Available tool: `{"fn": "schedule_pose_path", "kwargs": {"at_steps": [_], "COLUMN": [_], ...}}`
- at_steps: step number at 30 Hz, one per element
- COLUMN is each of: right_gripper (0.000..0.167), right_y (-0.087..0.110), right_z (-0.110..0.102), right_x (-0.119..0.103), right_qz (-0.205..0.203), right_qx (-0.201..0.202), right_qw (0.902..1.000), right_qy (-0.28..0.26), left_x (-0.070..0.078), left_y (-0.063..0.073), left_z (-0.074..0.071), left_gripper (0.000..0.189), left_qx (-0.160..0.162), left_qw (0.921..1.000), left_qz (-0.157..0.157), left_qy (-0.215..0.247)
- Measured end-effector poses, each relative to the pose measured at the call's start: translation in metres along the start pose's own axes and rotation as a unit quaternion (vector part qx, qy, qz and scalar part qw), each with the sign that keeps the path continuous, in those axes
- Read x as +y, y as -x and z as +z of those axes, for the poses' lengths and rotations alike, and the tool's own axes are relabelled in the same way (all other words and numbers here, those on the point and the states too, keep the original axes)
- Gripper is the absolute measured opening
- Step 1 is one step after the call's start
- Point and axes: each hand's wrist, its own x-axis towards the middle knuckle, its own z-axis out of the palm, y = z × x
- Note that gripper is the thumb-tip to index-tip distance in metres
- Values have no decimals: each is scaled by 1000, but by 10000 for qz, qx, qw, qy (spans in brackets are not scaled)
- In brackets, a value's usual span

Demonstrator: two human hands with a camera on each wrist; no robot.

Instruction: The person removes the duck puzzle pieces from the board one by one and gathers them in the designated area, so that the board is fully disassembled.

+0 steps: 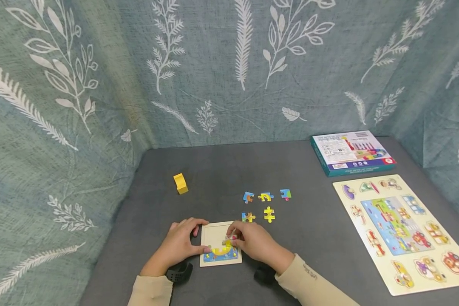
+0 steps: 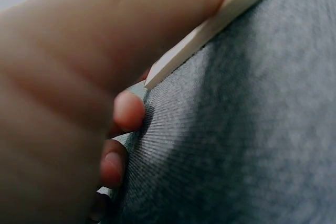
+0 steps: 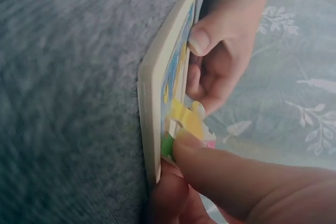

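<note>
A small wooden puzzle tray [image 1: 212, 231] lies on the dark table, its lower part filled with blue and yellow pieces. My left hand [image 1: 181, 239] holds the tray's left side, thumb over its face and index finger at the upper left corner. In the right wrist view, the thumb and fingers of my right hand [image 1: 255, 241] pinch a yellow puzzle piece [image 3: 188, 120] with green and pink parts. That piece is tilted up from the tray at its right side; the fingers partly cover it. Several loose puzzle pieces [image 1: 269, 214] lie beyond the tray.
A yellow block [image 1: 180, 183] stands at the back left. On the right lie a large picture puzzle board [image 1: 352, 204] and, behind it, a flat toy box [image 1: 352, 153]. Patterned green cloth [image 1: 222, 72] hangs around the table's back and sides.
</note>
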Motion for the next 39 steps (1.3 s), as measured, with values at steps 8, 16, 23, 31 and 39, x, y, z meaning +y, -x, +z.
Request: {"fn": "schedule_pose_path", "kwargs": {"at_steps": [8, 16, 23, 31, 39], "right_gripper": [11, 16, 19, 28, 17], "right_y": [-1, 0, -1, -2, 19], "right_z": [-1, 3, 6, -13, -90], "right_x": [2, 3, 2, 7, 38], "right_qz": [-54, -351, -202, -376, 221], "right_qx": [3, 217, 259, 335, 1305], "right_qw": [9999, 9991, 9994, 9987, 9912], "right_qy": [-131, 92, 109, -61, 38], "left_x": [1, 1, -1, -2, -2], "left_y": [-1, -1, 0, -1, 0], "left_z": [-1, 0, 1, -1, -2], "left_gripper": [68, 66, 67, 67, 68], "left_qx": [-25, 44, 74, 89, -4], "left_qw": [10000, 9999, 9998, 9998, 9999], "left_qz": [-32, 102, 141, 149, 157], "left_qy": [8, -41, -70, -33, 63]}}
